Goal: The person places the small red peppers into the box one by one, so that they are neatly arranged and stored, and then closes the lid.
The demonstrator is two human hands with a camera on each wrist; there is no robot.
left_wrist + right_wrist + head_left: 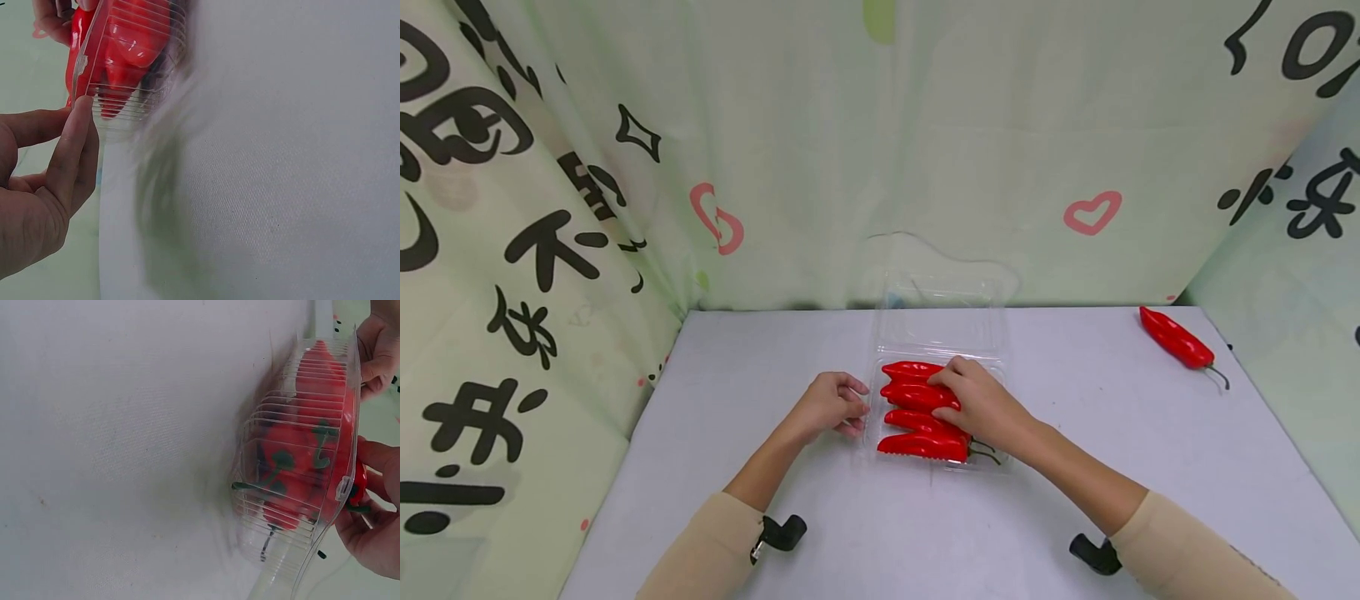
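A clear plastic clamshell box [874,417] stands on the table with its lid [940,329] raised at the back. Several red peppers [921,446] with green stems lie side by side in it. My right hand [985,404] reaches in from the right and grips one red pepper [917,395] between thumb and fingers. At the left side, my left hand [831,406] pinches the box's rim; the left wrist view shows thumb and finger meeting at the edge [81,94]. Through the ribbed wall in the right wrist view, stems [281,459] show.
Another red pepper [1176,337] lies alone near the table's back right corner. The white table [760,350] meets a pale printed curtain [970,150] behind and at both sides. Black wrist mounts [784,533] stick out from both sleeves.
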